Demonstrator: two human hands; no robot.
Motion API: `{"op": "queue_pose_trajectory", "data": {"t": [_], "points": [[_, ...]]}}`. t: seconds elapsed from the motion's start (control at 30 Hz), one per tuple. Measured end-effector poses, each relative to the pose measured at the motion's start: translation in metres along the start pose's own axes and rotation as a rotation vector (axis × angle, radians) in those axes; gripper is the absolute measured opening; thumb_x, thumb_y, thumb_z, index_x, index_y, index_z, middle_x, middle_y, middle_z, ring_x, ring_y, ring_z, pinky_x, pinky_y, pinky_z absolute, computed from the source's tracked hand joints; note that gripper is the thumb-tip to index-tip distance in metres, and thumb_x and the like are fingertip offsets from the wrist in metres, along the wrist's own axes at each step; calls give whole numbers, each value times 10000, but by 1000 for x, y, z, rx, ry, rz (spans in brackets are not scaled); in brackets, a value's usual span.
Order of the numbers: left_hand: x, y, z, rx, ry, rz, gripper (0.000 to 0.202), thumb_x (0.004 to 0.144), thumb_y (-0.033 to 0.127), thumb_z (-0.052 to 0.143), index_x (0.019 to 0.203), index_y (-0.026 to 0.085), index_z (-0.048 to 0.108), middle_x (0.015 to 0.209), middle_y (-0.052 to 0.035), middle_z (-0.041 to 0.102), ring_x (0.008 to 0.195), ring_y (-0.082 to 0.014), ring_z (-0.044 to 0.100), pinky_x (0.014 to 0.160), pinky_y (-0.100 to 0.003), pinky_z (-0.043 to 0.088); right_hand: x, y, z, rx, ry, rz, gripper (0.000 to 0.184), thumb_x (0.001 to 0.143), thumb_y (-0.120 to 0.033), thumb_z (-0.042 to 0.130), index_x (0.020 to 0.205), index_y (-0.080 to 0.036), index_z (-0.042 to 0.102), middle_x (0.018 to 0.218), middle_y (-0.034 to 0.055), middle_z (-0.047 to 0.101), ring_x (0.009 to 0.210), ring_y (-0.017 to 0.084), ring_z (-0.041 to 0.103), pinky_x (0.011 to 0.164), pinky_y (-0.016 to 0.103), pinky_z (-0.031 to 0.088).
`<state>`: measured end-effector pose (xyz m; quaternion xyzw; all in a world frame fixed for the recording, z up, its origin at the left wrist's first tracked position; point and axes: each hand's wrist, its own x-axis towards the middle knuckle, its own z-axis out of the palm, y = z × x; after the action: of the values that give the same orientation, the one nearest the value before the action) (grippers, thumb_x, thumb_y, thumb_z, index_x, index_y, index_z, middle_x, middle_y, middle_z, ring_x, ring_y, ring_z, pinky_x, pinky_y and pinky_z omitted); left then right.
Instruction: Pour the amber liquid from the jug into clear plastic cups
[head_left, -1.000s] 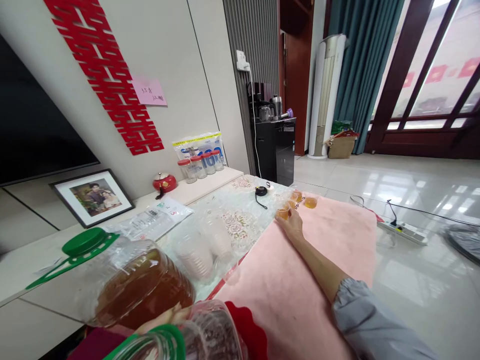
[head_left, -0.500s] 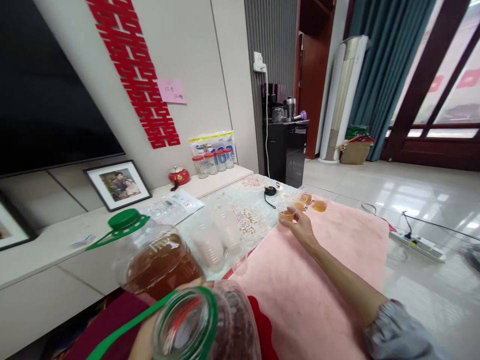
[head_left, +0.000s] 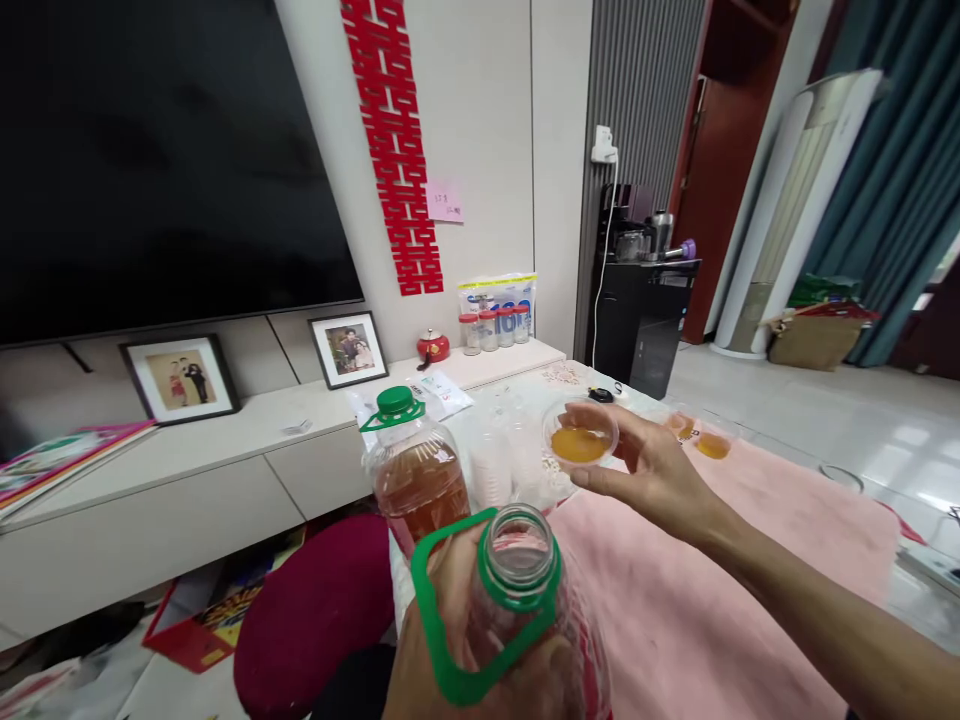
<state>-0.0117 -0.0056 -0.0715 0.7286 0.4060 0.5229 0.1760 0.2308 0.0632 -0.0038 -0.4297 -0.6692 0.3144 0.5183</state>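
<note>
The right hand (head_left: 660, 478) hung above the table (head_left: 559, 376), thumb and fingers closed around a small clear cup (head_left: 581, 442) of orange liquid. It held the cup upright, just beyond the mouth of an open bottle (head_left: 521, 560). The left hand (head_left: 450, 660) gripped that bottle at the near edge of the view, wrapped around its shoulder below the green collar and loop handle. Just behind it stood a second bottle (head_left: 416, 480), green-capped and holding amber liquid. A pink cloth (head_left: 675, 610) covered the near part of the table. At its far end sat two more filled cups (head_left: 711, 442), close together. Between the capped bottle and the held cup stood what looked like stacks of empty clear cups (head_left: 495, 465), though they were too hazy to be sure.
</note>
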Motion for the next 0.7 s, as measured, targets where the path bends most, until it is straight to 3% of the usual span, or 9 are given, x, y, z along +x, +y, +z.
{"op": "queue_pose_trajectory", "data": {"t": [0.13, 0.23, 0.37, 0.57, 0.7], "points": [[16, 22, -4, 198, 46, 76, 478, 745, 273, 675, 1212, 310, 576, 1041, -45, 699, 951, -267, 705, 786, -408, 641, -1, -34, 3, -183, -86, -236, 544, 796, -319, 837, 1310, -287, 664, 1283, 42, 740, 1225, 268, 683, 1055, 469, 544], [28, 42, -8, 159, 22, 108, 242, 717, 178, 607, 938, 263, 561, 862, -4, 664, 754, -187, 660, 627, -288, 566, 0, -51, 5, -295, -117, -382, 540, 823, -285, 830, 1330, -264, 646, 1278, 41, 742, 1200, 235, 695, 1035, 397, 552], [35, 47, -8, 103, -44, 165, 224, 695, 104, 581, 810, 252, 459, 680, 40, 547, 560, -129, 536, 484, -233, 457, 2, -63, 7, -403, -145, -556, 471, 884, -298, 795, 1319, -201, 643, 1251, 73, 752, 1164, 209, 709, 987, 328, 571], [21, 26, -4, 12, -5, 79, 283, 708, 167, 736, 955, 231, 614, 974, -56, 689, 785, -206, 642, 627, -320, 565, 5, -70, 7, -447, -150, -699, 445, 913, -220, 740, 1340, -210, 615, 1257, 80, 755, 1147, 207, 718, 951, 332, 602], [18, 21, 5, -65, -33, 4, 276, 889, 378, 739, 1052, 176, 647, 1050, -69, 674, 866, -177, 642, 759, -343, 593, 8, -73, 7, -459, -153, -739, 432, 923, -159, 690, 1344, -215, 608, 1269, 90, 746, 1165, 213, 709, 952, 352, 605]]}}
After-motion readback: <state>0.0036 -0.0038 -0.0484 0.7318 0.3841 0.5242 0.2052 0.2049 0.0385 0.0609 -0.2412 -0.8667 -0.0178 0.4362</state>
